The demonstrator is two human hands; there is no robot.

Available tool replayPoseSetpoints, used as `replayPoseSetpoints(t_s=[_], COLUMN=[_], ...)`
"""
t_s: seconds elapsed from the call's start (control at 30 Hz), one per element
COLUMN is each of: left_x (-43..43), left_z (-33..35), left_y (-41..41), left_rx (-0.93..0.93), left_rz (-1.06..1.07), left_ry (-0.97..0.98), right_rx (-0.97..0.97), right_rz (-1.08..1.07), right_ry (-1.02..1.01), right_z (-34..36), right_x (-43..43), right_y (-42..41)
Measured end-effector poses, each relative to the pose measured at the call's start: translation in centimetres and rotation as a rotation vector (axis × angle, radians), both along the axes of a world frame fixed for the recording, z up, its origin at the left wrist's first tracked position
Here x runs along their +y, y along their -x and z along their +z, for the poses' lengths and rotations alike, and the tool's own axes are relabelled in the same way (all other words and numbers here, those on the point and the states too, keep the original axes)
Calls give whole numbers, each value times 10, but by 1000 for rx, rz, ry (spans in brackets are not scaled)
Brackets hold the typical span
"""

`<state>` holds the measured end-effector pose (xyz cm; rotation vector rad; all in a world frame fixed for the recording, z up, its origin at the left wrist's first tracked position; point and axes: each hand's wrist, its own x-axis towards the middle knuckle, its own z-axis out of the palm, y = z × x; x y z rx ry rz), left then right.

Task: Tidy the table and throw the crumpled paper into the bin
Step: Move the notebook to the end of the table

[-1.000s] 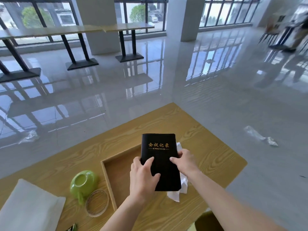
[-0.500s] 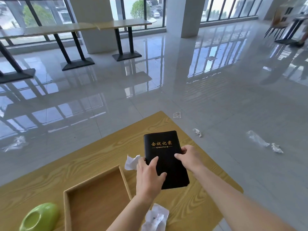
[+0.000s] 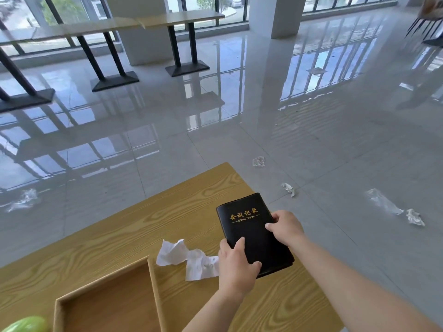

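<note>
A black notebook [image 3: 249, 226] with gold lettering lies near the right corner of the wooden table [image 3: 119, 236]. My left hand [image 3: 236, 264] grips its near left edge, thumb on the cover. My right hand [image 3: 286, 227] holds its right edge. White crumpled paper [image 3: 187, 256] lies on the table just left of the notebook, touching my left hand. No bin is in view.
A shallow wooden tray [image 3: 107, 303] sits at the near left, with a green cup [image 3: 26, 324] at the bottom left corner. Bits of crumpled plastic and paper [image 3: 288, 189] litter the glossy floor beyond the table. Tall tables [image 3: 182, 39] stand by the windows.
The notebook in both hands has moved right, from over the tray towards the table's right corner. The crumpled paper it covered now shows fully. The view has shifted right.
</note>
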<state>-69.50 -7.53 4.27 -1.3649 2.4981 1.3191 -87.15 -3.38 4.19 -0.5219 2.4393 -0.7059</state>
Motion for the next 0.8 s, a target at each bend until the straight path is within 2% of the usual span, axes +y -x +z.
replayPoseSetpoints(t_s=[0.2,0.37,0.47,0.53,0.67,0.8], left_x=[10,9,10,12,10,10], left_z=[-21,-35,-38,-40,-47,-51], left_y=[10,8,8,8,8,9], left_rx=[-32,-17,-47,-69,-97,-92], left_rz=[18,-40,-205,-336,-433,-424], left_ry=[-66,62,251,360,403,402], right_rx=[2,98,200,346,536,544], right_rz=[21,106,235,377,662,719], right_ry=[-42,-12,74,88,23,-7], right_z=[-36,-50,-52,-55,-65,-78], right_x=[-7,-5,15,35,65,71], right_y=[12,4,2,-3,-10,-7])
